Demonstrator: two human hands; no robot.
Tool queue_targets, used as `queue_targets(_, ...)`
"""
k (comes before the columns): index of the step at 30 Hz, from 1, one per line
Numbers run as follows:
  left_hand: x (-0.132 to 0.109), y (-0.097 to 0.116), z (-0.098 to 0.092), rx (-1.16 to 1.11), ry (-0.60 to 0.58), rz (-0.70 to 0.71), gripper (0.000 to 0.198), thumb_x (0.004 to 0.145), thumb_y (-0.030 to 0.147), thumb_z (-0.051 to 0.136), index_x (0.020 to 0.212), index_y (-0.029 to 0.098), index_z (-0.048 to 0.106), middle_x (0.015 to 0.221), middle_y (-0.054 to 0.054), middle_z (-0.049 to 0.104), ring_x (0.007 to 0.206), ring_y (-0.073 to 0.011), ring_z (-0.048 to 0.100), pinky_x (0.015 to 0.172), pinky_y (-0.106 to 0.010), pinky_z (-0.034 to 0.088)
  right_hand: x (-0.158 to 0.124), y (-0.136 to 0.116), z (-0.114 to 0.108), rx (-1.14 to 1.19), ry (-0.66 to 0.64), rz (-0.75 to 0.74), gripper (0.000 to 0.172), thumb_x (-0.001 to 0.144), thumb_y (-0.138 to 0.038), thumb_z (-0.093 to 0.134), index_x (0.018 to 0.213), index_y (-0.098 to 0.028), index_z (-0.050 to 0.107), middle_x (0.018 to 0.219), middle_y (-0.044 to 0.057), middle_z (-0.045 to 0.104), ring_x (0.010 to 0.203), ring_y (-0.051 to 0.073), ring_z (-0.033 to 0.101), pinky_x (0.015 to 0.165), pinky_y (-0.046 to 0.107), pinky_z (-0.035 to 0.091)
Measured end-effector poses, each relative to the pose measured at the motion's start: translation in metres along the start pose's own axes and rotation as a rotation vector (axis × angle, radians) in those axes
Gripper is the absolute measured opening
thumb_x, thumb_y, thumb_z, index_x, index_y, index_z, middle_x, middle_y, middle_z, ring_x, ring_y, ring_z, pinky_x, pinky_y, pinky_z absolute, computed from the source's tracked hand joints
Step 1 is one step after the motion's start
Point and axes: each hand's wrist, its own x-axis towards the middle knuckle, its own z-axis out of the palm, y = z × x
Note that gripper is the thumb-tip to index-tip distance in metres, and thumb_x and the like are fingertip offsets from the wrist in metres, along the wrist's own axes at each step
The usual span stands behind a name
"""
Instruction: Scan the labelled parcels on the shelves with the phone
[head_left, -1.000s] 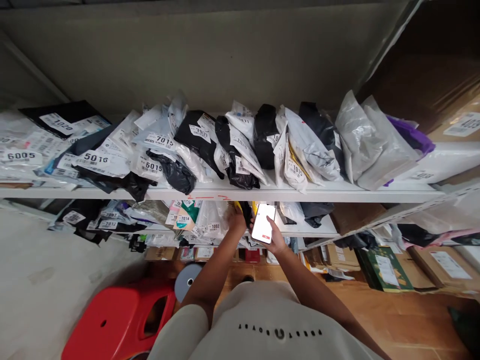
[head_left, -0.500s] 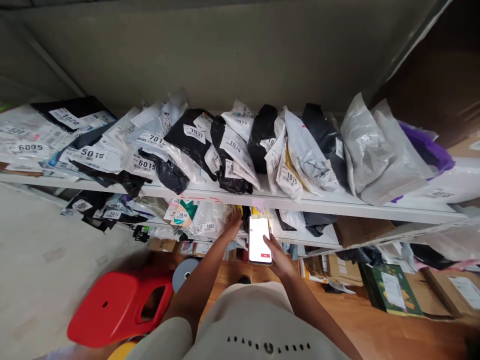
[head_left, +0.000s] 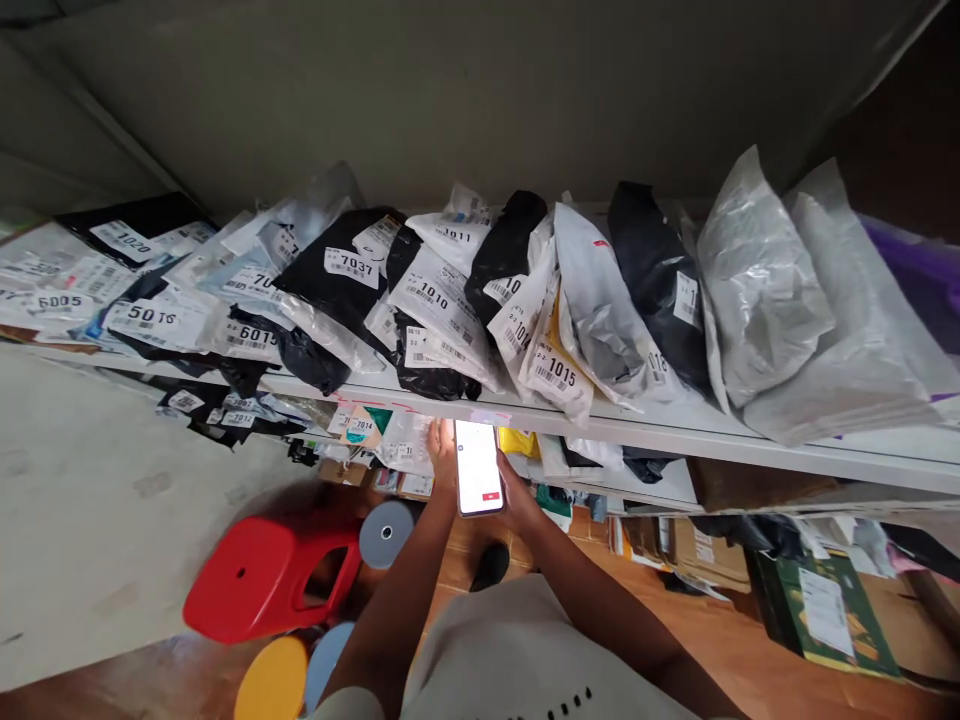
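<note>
Holding a lit phone (head_left: 478,465) upright in the right hand (head_left: 519,497), clasped round its lower right edge, just below the front rim of the upper shelf (head_left: 675,432). Resting the left hand (head_left: 441,452) just beside the phone's left edge, close against the labelled parcels (head_left: 405,445) on the lower shelf (head_left: 664,482); cannot tell its grip.

Parcel depot/stockrm: shelves (head_left: 675,425) packed w/ numbered mailer bags (head_left: 555,375), cartons (head_left: 694,545) below.

Right hand (head_left: 519,497) holds phone (head_left: 478,467); left hand (head_left: 442,452) beside it, below parcel shelf (head_left: 675,432).
</note>
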Motion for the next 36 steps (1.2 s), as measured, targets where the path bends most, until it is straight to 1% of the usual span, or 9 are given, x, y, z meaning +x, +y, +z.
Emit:
queue_targets(2,-0.006,0.002,0.000,0.045,0.081,-0.021,0.043,0.096,0.031,0.056,0.138,0.027,0.064,0.171,-0.006,0.003,0.155,-0.0403,-0.011,0.125,-0.059,0.004,-0.005,0.000,-0.005,-0.017,0.009,-0.004,0.069,0.072,-0.065,0.077,0.126,-0.026,0.060,0.126,0.006,0.073,0.115,0.030,0.069,0.084,0.041,0.059)
queue_targets(4,-0.011,0.003,0.000,0.092,0.153,-0.027,0.036,0.095,0.035,0.058,0.127,0.026,0.073,0.171,-0.006,-0.006,0.153,-0.0469,-0.006,0.123,-0.062,0.005,-0.014,-0.003,-0.011,-0.043,0.020,-0.008,0.069,0.073,-0.066,0.076,0.127,-0.027,0.059,0.127,0.005,0.073,0.115,0.029,0.069,0.084,0.040,0.059)
queue_targets(7,-0.013,0.004,0.000,0.150,0.231,-0.026,0.034,0.091,0.042,0.065,0.118,0.026,0.078,0.169,-0.011,0.003,0.148,-0.0476,0.018,0.120,-0.060,0.019,-0.029,-0.010,-0.019,-0.086,0.027,-0.027,0.070,0.073,-0.062,0.077,0.131,-0.029,0.056,0.129,0.004,0.072,0.115,0.030,0.069,0.085,0.042,0.059)
queue_targets(15,-0.020,0.022,-0.011,0.216,0.167,0.122,0.036,0.090,0.026,0.064,0.124,0.020,0.075,0.163,-0.021,0.023,0.139,-0.0416,0.039,0.117,-0.050,0.032,-0.055,-0.022,-0.019,-0.169,0.065,-0.111,0.061,0.068,-0.037,0.080,0.126,-0.029,0.061,0.124,0.008,0.074,0.118,0.035,0.068,0.093,0.049,0.056)
queue_targets(22,-0.018,0.048,0.014,0.367,0.031,0.137,0.062,0.100,0.018,0.037,0.158,-0.001,0.031,0.167,-0.024,0.017,0.151,-0.0440,0.022,0.124,-0.050,0.025,-0.083,-0.019,-0.026,-0.189,0.046,-0.145,0.089,0.054,-0.016,0.083,0.137,-0.032,0.053,0.127,0.003,0.073,0.116,0.030,0.069,0.096,0.044,0.056)
queue_targets(26,-0.018,0.057,0.022,0.367,-0.043,0.150,0.061,0.098,0.019,0.036,0.156,0.000,0.035,0.167,-0.019,0.020,0.153,-0.0435,0.015,0.126,-0.050,0.021,-0.096,-0.024,-0.034,-0.119,0.077,-0.098,0.075,0.066,-0.023,0.079,0.136,-0.031,0.053,0.118,0.002,0.077,0.104,0.027,0.074,0.088,0.042,0.059)
queue_targets(31,-0.024,0.049,0.014,0.340,0.004,0.175,0.066,0.091,0.020,0.050,0.149,-0.010,0.041,0.166,-0.027,0.013,0.155,-0.0426,-0.005,0.127,-0.057,-0.001,-0.102,-0.027,-0.036,-0.099,0.101,-0.086,0.071,0.069,-0.025,0.076,0.136,-0.033,0.054,0.117,0.003,0.077,0.103,0.031,0.074,0.091,0.048,0.058)
queue_targets(33,-0.023,0.038,0.010,0.274,0.000,0.220,0.066,0.087,0.020,0.055,0.143,-0.014,0.044,0.162,-0.034,0.020,0.156,-0.0411,0.001,0.127,-0.056,-0.001,-0.101,-0.025,-0.036,-0.077,0.109,-0.084,0.070,0.068,-0.025,0.077,0.134,-0.033,0.055,0.116,0.003,0.077,0.105,0.031,0.073,0.092,0.049,0.057)
queue_targets(36,-0.016,0.017,0.008,0.151,-0.076,0.267,0.061,0.089,0.020,0.051,0.141,-0.010,0.046,0.147,-0.032,0.046,0.147,-0.0370,0.032,0.125,-0.049,0.021,-0.100,-0.022,-0.037,-0.032,0.060,-0.070,0.064,0.067,-0.027,0.079,0.128,-0.032,0.060,0.125,0.004,0.074,0.111,0.030,0.071,0.093,0.049,0.057)
